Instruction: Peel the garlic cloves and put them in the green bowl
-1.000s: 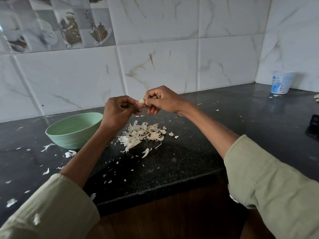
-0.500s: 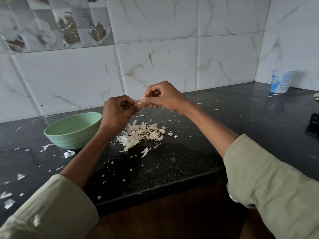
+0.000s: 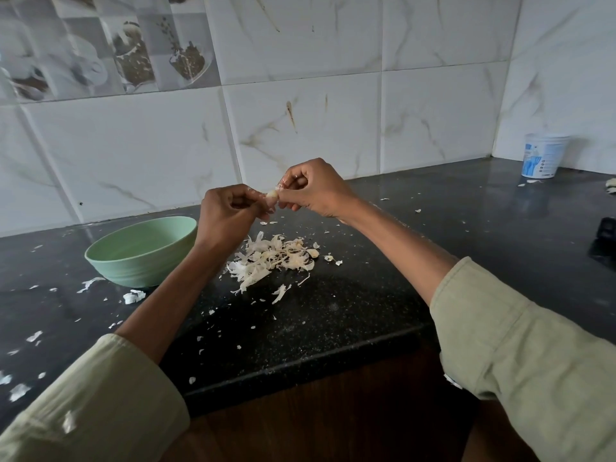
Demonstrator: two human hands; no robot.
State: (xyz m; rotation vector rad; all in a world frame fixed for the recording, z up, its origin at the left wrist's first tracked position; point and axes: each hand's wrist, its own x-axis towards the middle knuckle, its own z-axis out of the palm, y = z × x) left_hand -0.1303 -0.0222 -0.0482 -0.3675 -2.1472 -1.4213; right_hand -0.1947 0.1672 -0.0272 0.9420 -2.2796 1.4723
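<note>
Both hands are raised above the dark counter (image 3: 366, 311), working on one garlic clove (image 3: 272, 195) held between them. The left hand (image 3: 226, 215) has its fingers curled and pinches the clove's left end. The right hand (image 3: 313, 190) meets it from the right, fingertips curled in and nipping at the clove or the skin on it. The clove is small and mostly hidden by the fingers, so how much skin is left on it cannot be told.

To do this step well, the left hand should hold the clove firmly but without crushing it, while the right hand catches a loose edge of skin with a nail and pulls it along the length of the clove, not across it. Turning the clove a little after each pull should bring fresh skin to the front. Thin dry skin tears easily, so short pulls probably work better than one long one.

It makes sense to keep working over the pile of peels (image 3: 273, 258), which lies on the counter just below the hands, so scraps fall there and not into the green bowl (image 3: 140, 258). The bowl stands to the left of the pile, near the left forearm; its inside is not clear enough to count cloves. Once bare, the clove has only a short way left to go.
</note>
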